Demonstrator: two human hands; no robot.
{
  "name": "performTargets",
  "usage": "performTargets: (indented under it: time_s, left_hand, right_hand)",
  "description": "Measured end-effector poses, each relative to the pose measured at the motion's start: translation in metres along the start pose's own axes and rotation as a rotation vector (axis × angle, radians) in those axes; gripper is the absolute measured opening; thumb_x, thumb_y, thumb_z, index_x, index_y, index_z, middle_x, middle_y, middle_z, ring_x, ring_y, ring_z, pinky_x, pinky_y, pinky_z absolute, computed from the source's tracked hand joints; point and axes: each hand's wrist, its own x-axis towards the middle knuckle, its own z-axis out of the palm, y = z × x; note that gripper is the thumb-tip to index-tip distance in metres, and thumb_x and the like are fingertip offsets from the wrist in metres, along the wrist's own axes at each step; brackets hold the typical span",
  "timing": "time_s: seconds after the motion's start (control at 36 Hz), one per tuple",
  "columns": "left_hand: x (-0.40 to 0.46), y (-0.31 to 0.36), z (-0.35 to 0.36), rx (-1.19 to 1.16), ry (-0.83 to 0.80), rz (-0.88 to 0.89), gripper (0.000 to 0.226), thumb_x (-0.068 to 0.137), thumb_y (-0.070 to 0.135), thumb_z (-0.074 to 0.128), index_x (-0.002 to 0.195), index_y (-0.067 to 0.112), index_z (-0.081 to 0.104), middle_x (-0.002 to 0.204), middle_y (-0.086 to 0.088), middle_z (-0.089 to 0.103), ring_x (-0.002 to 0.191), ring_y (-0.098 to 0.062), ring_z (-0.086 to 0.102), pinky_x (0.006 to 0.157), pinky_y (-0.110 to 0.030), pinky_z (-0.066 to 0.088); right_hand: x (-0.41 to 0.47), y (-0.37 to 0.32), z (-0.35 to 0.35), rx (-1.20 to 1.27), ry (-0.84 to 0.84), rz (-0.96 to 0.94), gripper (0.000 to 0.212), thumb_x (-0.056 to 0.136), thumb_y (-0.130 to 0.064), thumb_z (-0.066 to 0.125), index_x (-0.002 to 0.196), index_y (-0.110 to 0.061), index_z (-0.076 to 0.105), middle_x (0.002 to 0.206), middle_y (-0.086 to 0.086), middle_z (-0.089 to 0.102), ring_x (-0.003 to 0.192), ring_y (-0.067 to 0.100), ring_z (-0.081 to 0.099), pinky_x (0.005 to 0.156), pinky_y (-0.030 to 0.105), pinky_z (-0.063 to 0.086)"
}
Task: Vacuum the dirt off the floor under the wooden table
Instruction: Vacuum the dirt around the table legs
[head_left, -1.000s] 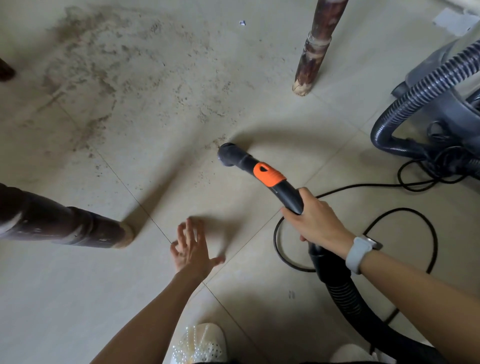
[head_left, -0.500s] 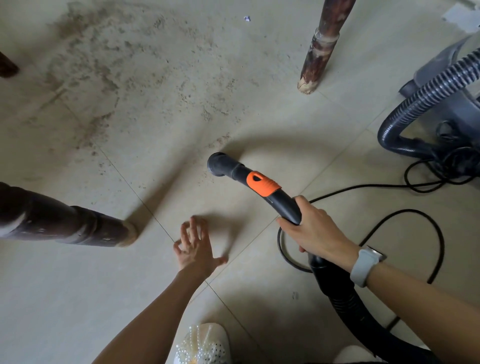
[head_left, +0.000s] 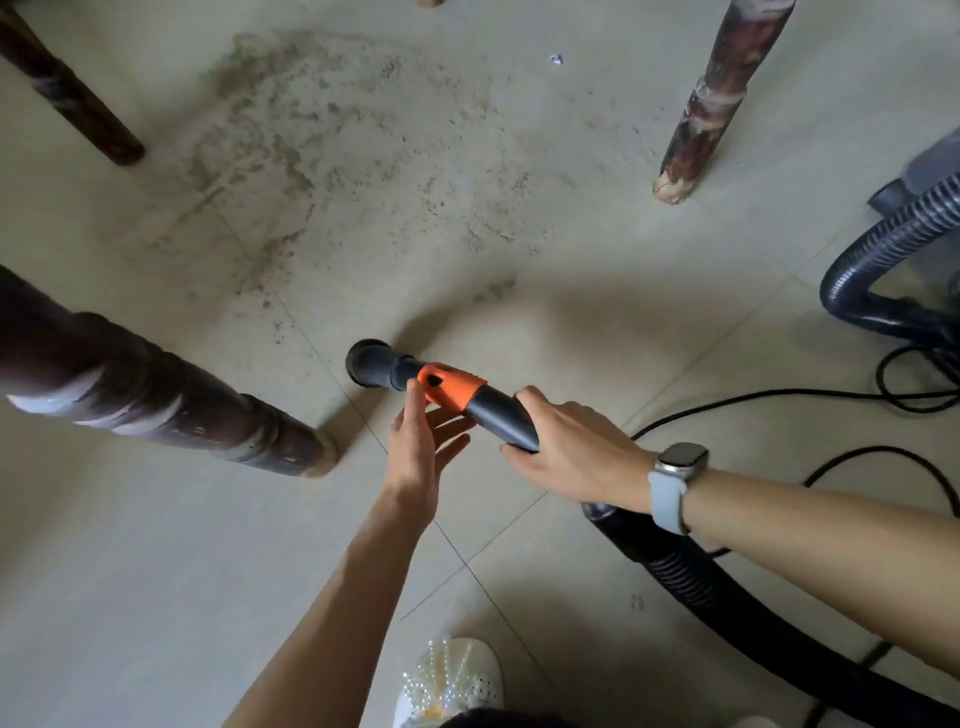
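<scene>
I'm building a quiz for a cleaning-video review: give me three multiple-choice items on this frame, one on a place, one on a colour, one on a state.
1. Where does most of the dirt lie?
A. beyond the nozzle, between the table legs
B. under the shoe
C. on the vacuum body

2. What colour is the collar on the wand?
A. green
B. orange
C. white

3. How is the right hand?
A. flat on the floor
B. hanging idle
C. gripping the wand

Answers:
1. A, the brown scatter spreads on the tiles past the nozzle.
2. B, a bright orange sleeve sits behind the black tip.
3. C, its fingers wrap the black tube; the left hand touches the collar with straight fingers.
</scene>
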Motion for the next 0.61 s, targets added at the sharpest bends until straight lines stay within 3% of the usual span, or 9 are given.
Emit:
performTargets:
  time_s: [0.08,0.17,0.25,0.42,0.53,0.61]
  left_hand:
    - [0.001,0.019,-0.005,-0.091,0.023,-0.054,0.037,0.095,0.042,0.051,0.116,0.012,0.053,0.107,-0.01,0.064,0.094,-0.021,0.064,0.083,-0.034,0.051]
    - [0.006,0.036,-0.017,-0.171,0.138,-0.105,0.017,0.092,0.031,0.059,0.092,0.015,0.052,0.093,-0.005,0.062,0.086,-0.017,0.062,0.083,-0.033,0.048]
    - [0.012,0.051,-0.029,-0.138,0.209,-0.129,0.015,0.091,0.026,0.057,0.084,0.016,0.05,0.085,-0.002,0.056,0.078,-0.013,0.056,0.077,-0.03,0.046]
    - [0.025,0.057,-0.043,-0.12,0.254,-0.116,0.018,0.095,0.028,0.052,0.102,0.013,0.046,0.088,-0.004,0.053,0.079,-0.014,0.055,0.079,-0.033,0.048]
    - [0.03,0.051,-0.047,-0.099,0.277,-0.112,0.024,0.095,0.03,0.051,0.108,0.011,0.045,0.087,-0.004,0.051,0.078,-0.014,0.053,0.075,-0.033,0.048]
    - [0.027,0.042,-0.047,-0.085,0.276,-0.111,0.021,0.095,0.03,0.052,0.106,0.013,0.045,0.089,-0.003,0.052,0.08,-0.015,0.054,0.077,-0.034,0.047]
  right_hand:
    - [0.019,-0.023,0.003,0.019,-0.069,-0.056,0.029,0.091,-0.036,0.055,0.101,-0.014,0.038,0.067,-0.002,0.05,0.051,0.019,0.049,0.047,0.031,0.035]
    - [0.039,-0.045,0.004,0.101,-0.184,-0.069,0.028,0.091,-0.033,0.055,0.098,-0.012,0.039,0.075,0.004,0.059,0.053,0.023,0.06,0.047,0.032,0.044]
    - [0.053,-0.06,0.006,0.157,-0.258,-0.06,0.025,0.091,-0.032,0.055,0.098,-0.013,0.04,0.076,0.005,0.061,0.054,0.022,0.065,0.049,0.032,0.05]
    - [0.061,-0.069,0.012,0.262,-0.289,0.008,0.027,0.088,-0.03,0.059,0.099,-0.011,0.043,0.066,0.002,0.059,0.051,0.019,0.059,0.051,0.027,0.045]
    - [0.058,-0.054,0.018,0.284,-0.376,0.004,0.022,0.088,-0.029,0.058,0.089,-0.013,0.042,0.069,0.012,0.067,0.056,0.017,0.058,0.063,0.028,0.046]
    - [0.052,-0.046,0.026,0.329,-0.415,-0.006,0.022,0.089,-0.028,0.057,0.086,-0.013,0.041,0.064,0.009,0.065,0.058,0.02,0.06,0.069,0.031,0.049]
